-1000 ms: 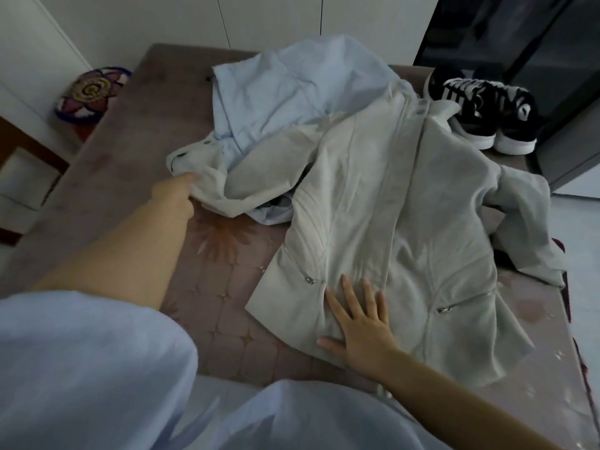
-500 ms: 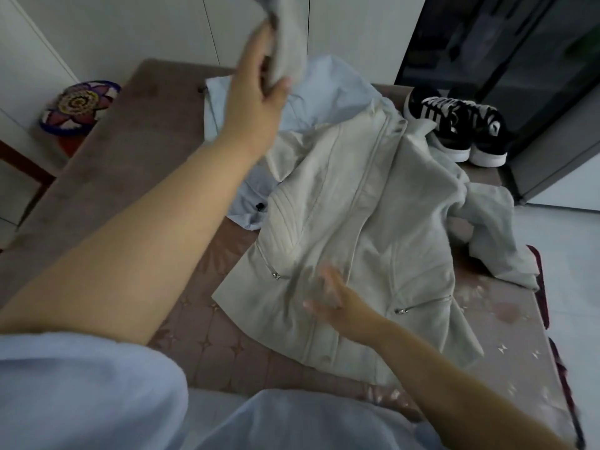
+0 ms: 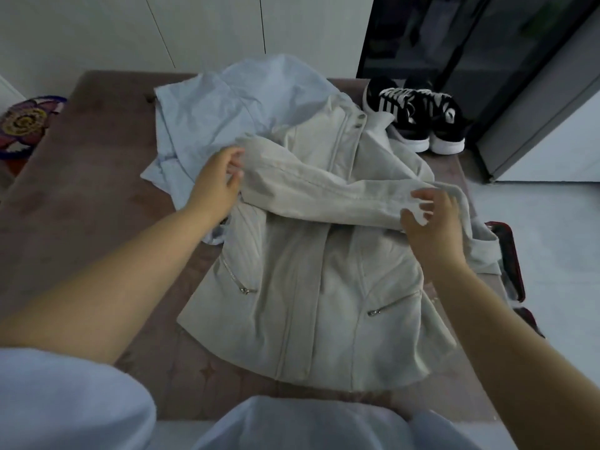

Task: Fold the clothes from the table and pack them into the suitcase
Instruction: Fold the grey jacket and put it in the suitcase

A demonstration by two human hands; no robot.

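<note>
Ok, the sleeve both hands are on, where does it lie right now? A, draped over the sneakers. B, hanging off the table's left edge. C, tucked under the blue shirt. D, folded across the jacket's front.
D: the sleeve runs crosswise over the front of the beige jacket, with the left hand at its shoulder end and the right hand at its cuff end.

I see the pale beige jacket (image 3: pixel 308 303) lying front-up on the counter (image 3: pixel 97 190), one sleeve (image 3: pixel 324 196) folded across its chest. A crumpled light-blue shirt (image 3: pixel 227 108) lies partly under its far side.
</note>
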